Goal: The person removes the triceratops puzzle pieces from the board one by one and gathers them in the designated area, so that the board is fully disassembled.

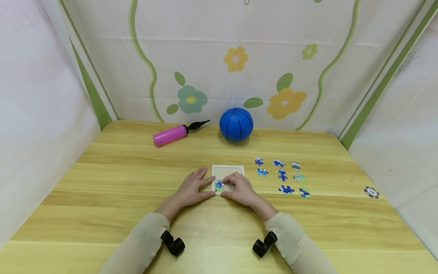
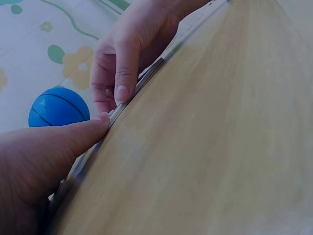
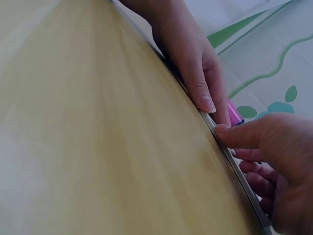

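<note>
A small square puzzle tray (image 1: 228,166) with a pale rim lies between the hands. In its near left corner sits a blue and green jigsaw piece (image 1: 219,186). My left hand (image 1: 191,189) rests on the table, thumb and index finger spread against the tray's left side. My right hand (image 1: 241,190) reaches over the tray with bent fingers, the index fingertip at the jigsaw piece and the thumb apart at the near rim. Both thumbs touch the tray's edge in the wrist views, where the piece itself is hidden.
Several loose jigsaw pieces (image 1: 282,175) lie in rough columns right of the tray. A blue ball (image 1: 236,125) and a pink hand pump (image 1: 170,135) are at the back, before a flowered cloth (image 1: 212,72). A round black and white chip (image 1: 371,192) lies near the right edge.
</note>
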`<state>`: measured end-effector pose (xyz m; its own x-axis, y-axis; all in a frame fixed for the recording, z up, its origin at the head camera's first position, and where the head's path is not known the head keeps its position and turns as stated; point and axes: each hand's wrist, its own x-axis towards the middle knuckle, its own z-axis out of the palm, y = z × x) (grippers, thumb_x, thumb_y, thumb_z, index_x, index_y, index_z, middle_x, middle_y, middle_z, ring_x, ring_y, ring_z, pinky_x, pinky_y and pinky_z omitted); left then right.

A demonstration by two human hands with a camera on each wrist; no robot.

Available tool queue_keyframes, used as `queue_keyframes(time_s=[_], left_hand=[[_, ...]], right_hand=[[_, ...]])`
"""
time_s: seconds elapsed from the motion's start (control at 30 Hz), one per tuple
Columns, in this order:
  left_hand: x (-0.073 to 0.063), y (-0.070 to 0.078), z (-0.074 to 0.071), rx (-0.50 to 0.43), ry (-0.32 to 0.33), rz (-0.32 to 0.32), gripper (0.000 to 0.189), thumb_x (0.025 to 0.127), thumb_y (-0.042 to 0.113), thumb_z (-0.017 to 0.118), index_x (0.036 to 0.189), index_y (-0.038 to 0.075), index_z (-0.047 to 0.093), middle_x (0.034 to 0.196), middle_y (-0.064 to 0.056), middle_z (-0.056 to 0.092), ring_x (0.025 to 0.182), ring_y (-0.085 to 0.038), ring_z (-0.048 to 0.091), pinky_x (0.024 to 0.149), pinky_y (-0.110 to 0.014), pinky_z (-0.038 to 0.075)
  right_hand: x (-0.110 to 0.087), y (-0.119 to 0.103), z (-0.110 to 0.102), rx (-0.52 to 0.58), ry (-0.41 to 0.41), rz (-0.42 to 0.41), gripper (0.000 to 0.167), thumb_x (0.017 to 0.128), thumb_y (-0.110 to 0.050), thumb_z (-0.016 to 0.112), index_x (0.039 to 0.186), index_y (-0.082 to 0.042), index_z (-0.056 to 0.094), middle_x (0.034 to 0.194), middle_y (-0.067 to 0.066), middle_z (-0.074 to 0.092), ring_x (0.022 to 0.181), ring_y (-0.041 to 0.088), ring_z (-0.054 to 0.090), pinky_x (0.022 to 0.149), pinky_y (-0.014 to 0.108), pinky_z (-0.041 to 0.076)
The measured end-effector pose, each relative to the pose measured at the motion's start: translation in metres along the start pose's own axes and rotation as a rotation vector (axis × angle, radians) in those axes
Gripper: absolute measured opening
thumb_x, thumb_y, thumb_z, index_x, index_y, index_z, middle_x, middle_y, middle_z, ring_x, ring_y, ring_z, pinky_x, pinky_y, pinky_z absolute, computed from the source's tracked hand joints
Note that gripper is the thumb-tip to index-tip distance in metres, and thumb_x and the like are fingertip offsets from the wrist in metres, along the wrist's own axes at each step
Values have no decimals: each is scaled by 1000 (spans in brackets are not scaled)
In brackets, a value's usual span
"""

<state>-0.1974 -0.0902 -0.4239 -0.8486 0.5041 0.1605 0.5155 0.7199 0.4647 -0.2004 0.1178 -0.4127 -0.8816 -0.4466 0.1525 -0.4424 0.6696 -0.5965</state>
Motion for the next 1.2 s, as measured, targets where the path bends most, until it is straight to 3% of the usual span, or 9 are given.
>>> queue_keyframes(time_s=[0.3, 0.5, 0.8, 1.0, 1.2], left_hand=[[0, 0, 1, -9, 2, -3, 57, 79, 49, 54, 127, 18, 46, 137, -17, 24, 127, -29, 13, 99, -45, 10], [0, 1, -1, -13, 1, -1, 57, 79, 49, 54, 126, 18, 46, 137, -17, 24, 126, -29, 14, 99, -46, 11], [0, 1, 0, -8, 4, 1, 57, 79, 49, 54, 126, 17, 47, 137, -18, 25, 126, -30, 14, 99, -46, 11], [0, 1, -1, -12, -11, -14, 57, 79, 50, 53, 126, 19, 46, 137, -17, 23, 127, -29, 13, 99, -46, 10], [0, 2, -1, -18, -12, -21, 57, 79, 49, 54, 126, 19, 46, 137, -16, 23, 127, -28, 12, 100, -44, 10]], right_hand=[[3, -4, 1, 184, 19, 65, 26, 68, -17, 73, 88, -14, 58, 77, -6, 56, 71, 10, 51, 71, 31, 35], [3, -5, 1, 201, 5, 77, 24, 70, -15, 72, 90, -13, 58, 75, -6, 56, 69, 9, 51, 75, 33, 29], [3, -3, 0, 235, -25, 89, 25, 72, -11, 69, 94, -6, 59, 76, -3, 55, 69, 10, 51, 64, 25, 42], [-1, 3, -12, 348, -26, 79, 26, 74, -6, 66, 99, -4, 59, 81, 2, 55, 72, 15, 51, 64, 26, 44], [-13, 12, -34, 385, 1, 96, 27, 77, -8, 65, 103, -9, 59, 86, 3, 57, 77, 18, 51, 70, 32, 42]])
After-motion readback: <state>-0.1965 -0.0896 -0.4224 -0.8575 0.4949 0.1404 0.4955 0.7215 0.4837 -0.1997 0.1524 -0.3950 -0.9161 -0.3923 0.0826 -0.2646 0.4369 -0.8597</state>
